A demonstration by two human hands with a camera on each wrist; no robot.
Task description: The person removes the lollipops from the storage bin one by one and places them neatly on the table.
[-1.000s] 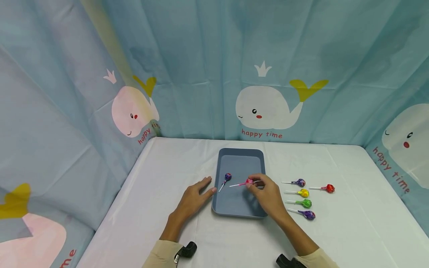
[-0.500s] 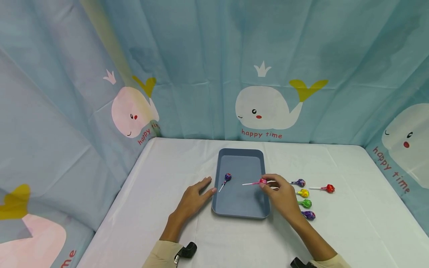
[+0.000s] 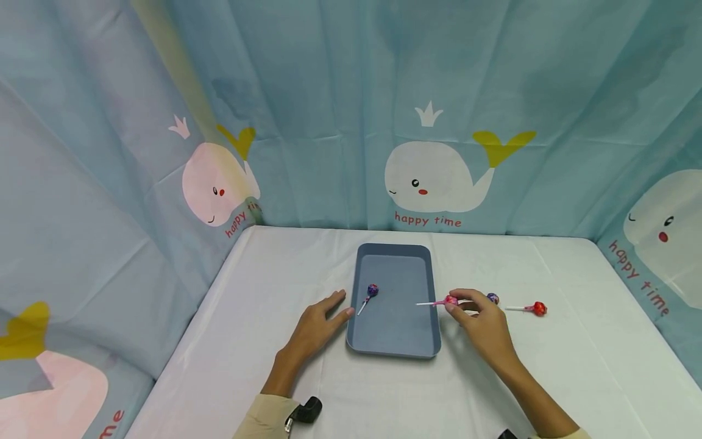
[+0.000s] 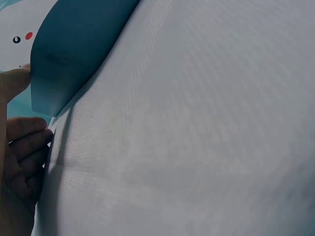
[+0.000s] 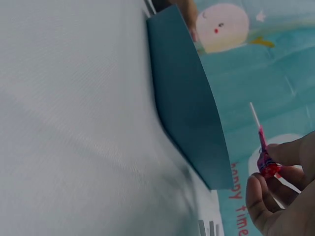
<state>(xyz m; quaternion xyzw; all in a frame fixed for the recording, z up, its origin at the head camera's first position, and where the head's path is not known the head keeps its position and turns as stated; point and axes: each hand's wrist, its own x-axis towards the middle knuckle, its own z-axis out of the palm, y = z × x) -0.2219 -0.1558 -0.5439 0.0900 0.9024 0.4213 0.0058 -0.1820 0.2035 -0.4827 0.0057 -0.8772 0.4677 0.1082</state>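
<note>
My right hand (image 3: 487, 326) pinches a pink lollipop (image 3: 451, 300) by its wrapped head, between thumb and fingertips. Its white stick points left over the right rim of a grey-blue tray (image 3: 392, 338). In the right wrist view the same lollipop (image 5: 268, 164) is held up past the tray's wall (image 5: 189, 98), stick upward. At the tray's left side rests my left hand (image 3: 315, 326), fingers extended and thumb at the rim. One purple lollipop (image 3: 372, 291) lies inside the tray, towards its left. The left wrist view shows the left hand's fingers (image 4: 29, 147) beside the tray's wall.
Right of the tray, a red lollipop (image 3: 540, 309) lies on the white-covered table (image 3: 592, 353). A purple lollipop (image 3: 493, 298) shows partly behind my right hand. A blue curtain (image 3: 329, 91) printed with whales stands around the table's back and sides.
My right hand has moved right with the pink lollipop, from above the tray to its right rim. It now covers the yellow, green and another purple lollipop seen earlier. The left hand stays put.
</note>
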